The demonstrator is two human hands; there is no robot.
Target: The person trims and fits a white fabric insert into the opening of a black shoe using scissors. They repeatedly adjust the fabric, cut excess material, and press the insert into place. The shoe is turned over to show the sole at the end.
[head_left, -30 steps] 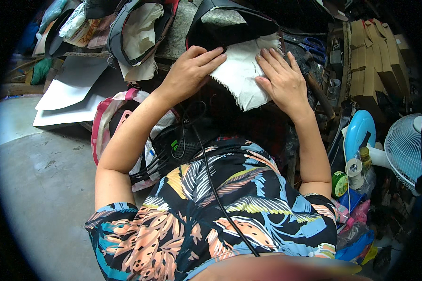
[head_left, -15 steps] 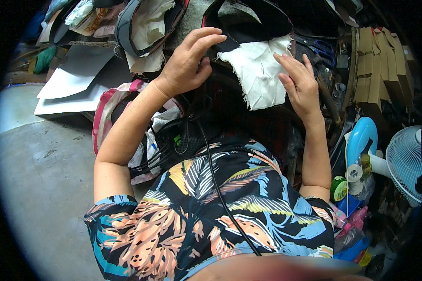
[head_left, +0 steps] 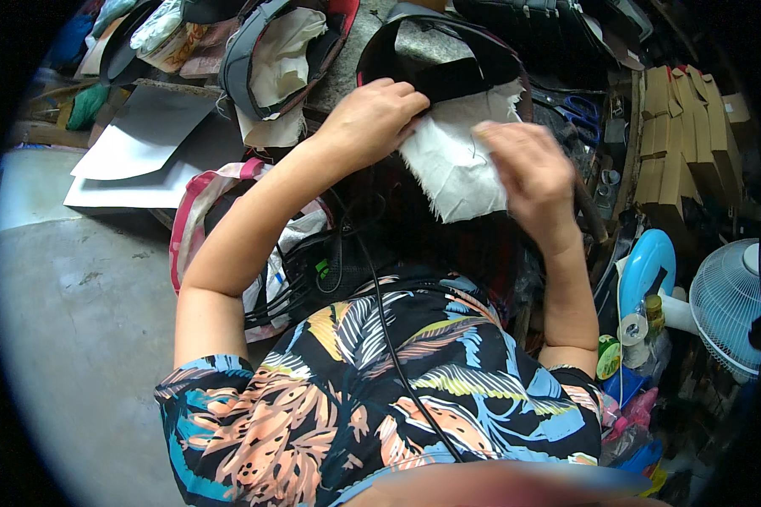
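Observation:
A white cloth (head_left: 461,165) with frayed edges hangs from a black curved piece (head_left: 452,78) that looks like a shoe upper, on the work surface ahead of me. My left hand (head_left: 374,121) is closed at the cloth's upper left edge, where it meets the black piece; its fingertips are partly hidden. Over the cloth's right side is my right hand (head_left: 531,173), smeared by motion, its fingers curled towards the cloth. Whether it grips anything cannot be made out. A similar dark piece (head_left: 243,63) with a white cloth lining (head_left: 283,63) lies to the left.
White sheets (head_left: 131,139) lie at the left, near a pink-edged bag (head_left: 182,228). Blue-handled scissors (head_left: 582,117) rest beyond my right hand. Folded cardboard (head_left: 681,135), a blue ring (head_left: 647,266) and a fan (head_left: 727,304) stand at the right. A black cable (head_left: 380,325) runs down my front.
My left hand has moved slightly right and down onto the cloth's edge, its fingers now closed. My right hand has shifted down and its fingers have curled. The whole view has shifted slightly.

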